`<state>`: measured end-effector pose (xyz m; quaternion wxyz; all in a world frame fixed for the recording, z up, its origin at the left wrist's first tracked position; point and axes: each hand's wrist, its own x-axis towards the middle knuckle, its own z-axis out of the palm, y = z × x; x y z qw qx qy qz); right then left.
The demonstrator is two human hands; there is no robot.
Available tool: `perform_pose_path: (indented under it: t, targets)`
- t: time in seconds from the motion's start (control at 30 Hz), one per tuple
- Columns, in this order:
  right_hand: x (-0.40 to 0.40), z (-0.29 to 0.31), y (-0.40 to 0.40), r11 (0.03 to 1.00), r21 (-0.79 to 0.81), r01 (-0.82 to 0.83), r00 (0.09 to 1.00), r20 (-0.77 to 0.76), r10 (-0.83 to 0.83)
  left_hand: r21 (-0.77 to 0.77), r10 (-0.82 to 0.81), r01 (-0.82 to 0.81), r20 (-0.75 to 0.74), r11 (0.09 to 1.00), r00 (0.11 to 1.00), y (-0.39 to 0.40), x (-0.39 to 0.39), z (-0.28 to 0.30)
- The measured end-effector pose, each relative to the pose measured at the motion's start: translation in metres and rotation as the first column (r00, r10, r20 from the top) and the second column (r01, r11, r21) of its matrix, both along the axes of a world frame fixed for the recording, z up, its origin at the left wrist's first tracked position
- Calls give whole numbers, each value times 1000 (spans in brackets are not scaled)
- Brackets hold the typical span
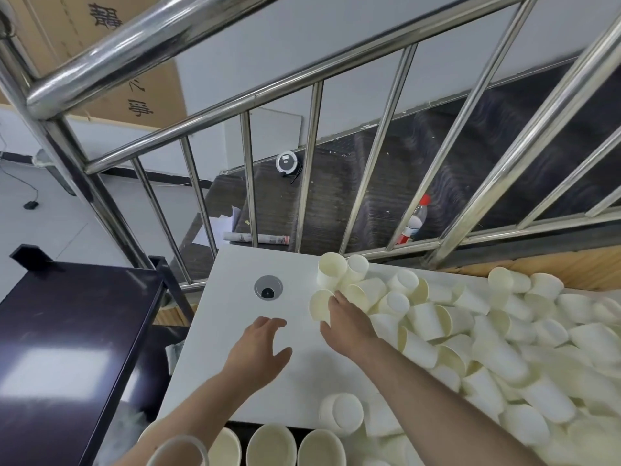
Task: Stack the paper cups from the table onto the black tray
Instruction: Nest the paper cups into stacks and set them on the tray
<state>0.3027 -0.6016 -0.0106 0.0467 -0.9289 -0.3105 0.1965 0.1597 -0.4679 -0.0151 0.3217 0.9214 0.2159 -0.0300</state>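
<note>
On the white table [235, 331] in front of you, a big loose heap of paper cups [487, 348] covers the right half, most of them tipped on their sides and lying against one another. Your right hand [346, 326] reaches to the left edge of that heap, its fingers curled around a single cup [319, 304] that lies with its open mouth toward you. Your left hand [260, 348] hovers just above the bare part of the table, fingers relaxed and spread, gripping nothing, a little apart from the right hand. A round grey cable port [267, 287] sits in the table beyond your left hand. At the near edge, below your forearms, several stacked cups [272, 445] stand upright with their mouths open upward, on a dark surface of which only a sliver shows. A dark, glossy cabinet top [67, 348] stands to your left, and a steel railing [302, 95] crosses behind the table, with a plastic bottle [415, 220] showing through its bars.
</note>
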Motion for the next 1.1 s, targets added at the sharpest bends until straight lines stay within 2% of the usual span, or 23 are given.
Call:
perform_pose_path:
  t: [0.13,0.27,0.57,0.67,0.77,0.83,0.9,0.97,1.1]
  targets:
    - [-10,-1,-5,980,181,87,983,-172,-55,21,-27,27,-15,999,1000,-7,6,3]
    - [-23,-6,-10,965,206,165,912,-405,-69,72,-52,55,-48,996,998,-10,9,0]
    - [-28,-19,-12,953,236,192,813,-582,-20,107,-90,105,-137,989,986,-12,16,-13]
    - [-23,-16,-11,935,287,211,847,-531,-28,121,-79,96,-139,988,987,-12,19,-17]
    - [-4,-14,-9,915,370,164,954,-295,-52,128,-30,47,-128,991,991,-8,19,-19]
    - [14,-11,-5,953,297,57,991,-132,-18,127,4,11,-117,992,993,-3,19,-20]
    - [30,-8,2,988,154,-32,998,-39,39,124,33,-19,-110,992,993,3,19,-19]
    - [43,-6,9,996,57,-67,998,-12,68,127,48,-34,-108,991,993,7,20,-18]
    - [61,-12,19,993,-41,-109,994,-11,108,136,63,-49,-104,990,993,12,21,-17]
